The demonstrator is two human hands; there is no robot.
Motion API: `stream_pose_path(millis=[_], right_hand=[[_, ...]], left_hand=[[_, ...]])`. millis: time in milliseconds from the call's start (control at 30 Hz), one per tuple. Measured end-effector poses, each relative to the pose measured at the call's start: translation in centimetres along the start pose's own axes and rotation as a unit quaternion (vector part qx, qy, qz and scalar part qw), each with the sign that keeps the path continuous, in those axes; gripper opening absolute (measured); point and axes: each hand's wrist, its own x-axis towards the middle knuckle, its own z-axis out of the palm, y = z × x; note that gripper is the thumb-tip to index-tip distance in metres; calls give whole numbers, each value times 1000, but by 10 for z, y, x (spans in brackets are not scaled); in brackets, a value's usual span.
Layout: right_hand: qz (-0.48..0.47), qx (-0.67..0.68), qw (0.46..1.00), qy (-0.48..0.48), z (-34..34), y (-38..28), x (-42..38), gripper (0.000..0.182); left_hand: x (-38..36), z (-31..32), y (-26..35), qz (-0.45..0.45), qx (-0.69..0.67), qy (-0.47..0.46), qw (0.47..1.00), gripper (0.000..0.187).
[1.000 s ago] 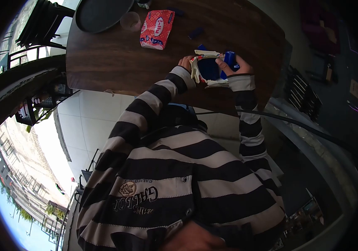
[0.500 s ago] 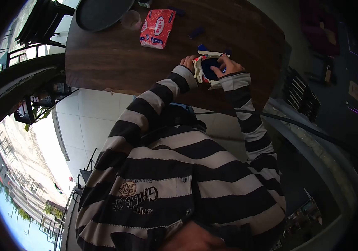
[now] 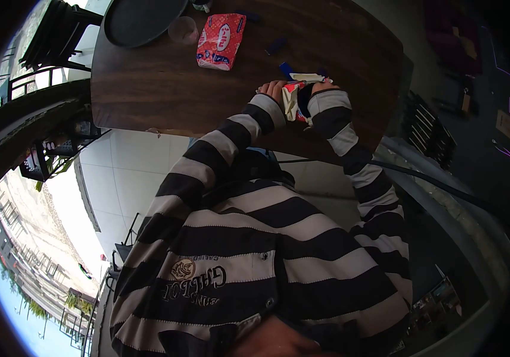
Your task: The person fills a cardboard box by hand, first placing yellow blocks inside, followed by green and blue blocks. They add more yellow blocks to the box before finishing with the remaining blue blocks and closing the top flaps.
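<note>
Both hands meet at the near edge of the table (image 3: 147,89), over its right-hand part; between them a torn red-and-white wrapper (image 3: 291,98) with a dark blue thing (image 3: 303,95) inside, held just above the wood; left hand (image 3: 271,90) has its grip closed on the wrapper's left side, fingers curled over the top edge; right hand (image 3: 320,87) is mostly hidden behind its striped cuff, fingers seem to go down into the wrapper mouth, so its grip cannot be told; wrapper's long axis runs roughly toward and away from the body, open mouth facing the right hand; the two hands are equally near, touching or all but touching across the packet.

Room: bare wood to the left and beyond the hands; table edge right under the wrists, floor tiles below; small blue pieces (image 3: 276,45) lie apart farther out; an unopened red packet (image 3: 220,40) lies well apart, far-left of the hands, long axis near the same direction; a clear cup (image 3: 183,30) just beside it, then a dark round tray (image 3: 142,21) at the far-left corner; nothing crowds the hands.
</note>
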Motion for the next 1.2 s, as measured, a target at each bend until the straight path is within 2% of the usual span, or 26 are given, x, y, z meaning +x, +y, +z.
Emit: stream_pose_path(millis=[133,233,433,633,733,767,833,900,933,967,1000,1033,1100,1133,1167,1200], right_hand=[[6,29,999,-42,-20,0,-1,15],[-43,2,997,-58,-6,-1,-3,16],[33,-29,998,-41,8,-3,2,15],[-14,24,1000,-14,18,6,5,17],[-14,17,995,-102,11,7,4,19],[-36,87,987,-132,3,8,0,22],[-78,224,954,-186,-26,11,-3,30],[-103,408,894,-152,-31,21,-2,34],[-105,503,849,-125,-22,28,3,37],[-105,592,793,-96,-23,28,5,42],[-69,744,623,-231,-27,28,1,47],[-88,735,646,-189,-25,21,-4,45],[-126,708,687,-107,-17,1,-17,41],[-108,641,753,-99,-17,-3,-25,36],[-148,525,838,-27,-12,-7,-27,33],[-118,509,853,-15,-10,-7,-28,30]], left_hand=[[0,2,1,11,-3,17,1000,77],[4,7,0,4,-19,14,1000,77],[-1,4,1,32,-19,26,999,75],[0,20,-5,12,-12,42,999,72],[-2,10,-8,39,-39,39,998,71],[-4,9,-10,48,-48,39,997,71],[-4,2,-17,40,-33,27,998,71],[-11,-2,-32,18,-72,4,997,72],[-10,36,-74,-2,-175,-22,984,74],[-3,28,-74,-28,-276,-43,960,77],[-10,24,-68,-9,-204,-17,979,77],[-17,21,-62,13,-132,11,991,77],[-18,4,-40,15,-80,18,997,72],[-19,3,-39,20,-61,18,998,72],[-18,3,-40,26,-40,19,999,72],[-17,6,-44,32,-56,25,998,69]])
